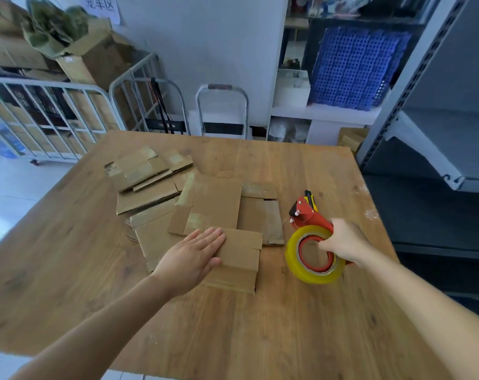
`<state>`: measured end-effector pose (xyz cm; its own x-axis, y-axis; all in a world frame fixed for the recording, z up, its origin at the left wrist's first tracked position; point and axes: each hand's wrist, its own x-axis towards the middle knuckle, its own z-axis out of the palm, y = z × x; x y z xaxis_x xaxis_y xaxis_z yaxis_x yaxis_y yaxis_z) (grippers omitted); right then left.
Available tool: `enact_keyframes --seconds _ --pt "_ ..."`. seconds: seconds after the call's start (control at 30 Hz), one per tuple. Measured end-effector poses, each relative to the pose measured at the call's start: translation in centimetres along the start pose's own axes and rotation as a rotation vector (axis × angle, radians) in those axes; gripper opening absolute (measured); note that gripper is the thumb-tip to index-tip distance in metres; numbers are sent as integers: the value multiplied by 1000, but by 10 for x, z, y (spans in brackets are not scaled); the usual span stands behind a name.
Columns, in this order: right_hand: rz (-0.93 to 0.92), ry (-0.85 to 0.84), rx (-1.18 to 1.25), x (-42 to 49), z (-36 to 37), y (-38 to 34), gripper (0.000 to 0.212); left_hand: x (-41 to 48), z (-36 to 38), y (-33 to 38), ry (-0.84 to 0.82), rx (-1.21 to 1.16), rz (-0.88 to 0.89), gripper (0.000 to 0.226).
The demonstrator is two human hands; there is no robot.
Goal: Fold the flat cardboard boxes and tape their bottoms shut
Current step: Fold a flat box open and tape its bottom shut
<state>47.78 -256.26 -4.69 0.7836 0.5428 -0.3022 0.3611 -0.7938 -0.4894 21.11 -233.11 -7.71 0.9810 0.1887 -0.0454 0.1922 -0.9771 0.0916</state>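
Head view showed the left grip (pixel 194 253) pressing open-palmed on a flat box (pixel 239 259) at mid-surface (pixel 260 338) while the right grip (pixel 345 239) curled round the tape gun (pixel 307 216) just beside it; folding looked not yet begun, so next the box needed squaring up.

table (pixel 287 325): grained wood, matt | boxes (pixel 216 204): matt cardboard | tape (pixel 296 248): glossy yellow plastic
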Motion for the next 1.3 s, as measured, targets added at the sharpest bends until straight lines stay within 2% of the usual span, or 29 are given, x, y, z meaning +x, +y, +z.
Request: enact_keyframes --seconds 0.1,0.27,0.47,0.67,0.73,0.8,0.9,1.03,1.1,1.13,1.23,1.3 --pt "-98 12 -70 -1 -12 -31 25 0 -4 2 1 -16 2 76" --pt "-234 67 -108 -8 -22 -87 27 -3 -4 1 -15 18 -7 65" --pt "-298 93 -148 -11 -11 -135 28 -2 -11 1 -25 -109 19 83" --pt "-315 125 -218 -21 12 -145 31 -3 -14 -7 -57 -186 35 81" --pt "-310 141 -218 -23 14 -143 30 -4 -13 -10 -59 -219 42 76" --pt "-299 151 -212 -23 14 -141 29 -3 -15 -12 -39 -305 41 57" --pt "-283 160 -200 -23 14 -139 27 4 -27 -12 48 -623 -85 40" --pt "-269 167 -210 -22 15 -140 27 20 -47 -13 272 -1072 -542 30" --pt "-259 163 -213 -22 16 -140 27 29 -57 -14 319 -1375 -737 25" --pt "-256 163 -214 -23 16 -140 27 35 -62 -15 269 -1560 -818 27" --pt "-253 162 -204 -23 16 -140 27 47 -71 -17 -33 -2080 -980 51" --pt "-261 158 -210 -24 16 -141 27 51 -71 -17 -130 -2221 -993 59"
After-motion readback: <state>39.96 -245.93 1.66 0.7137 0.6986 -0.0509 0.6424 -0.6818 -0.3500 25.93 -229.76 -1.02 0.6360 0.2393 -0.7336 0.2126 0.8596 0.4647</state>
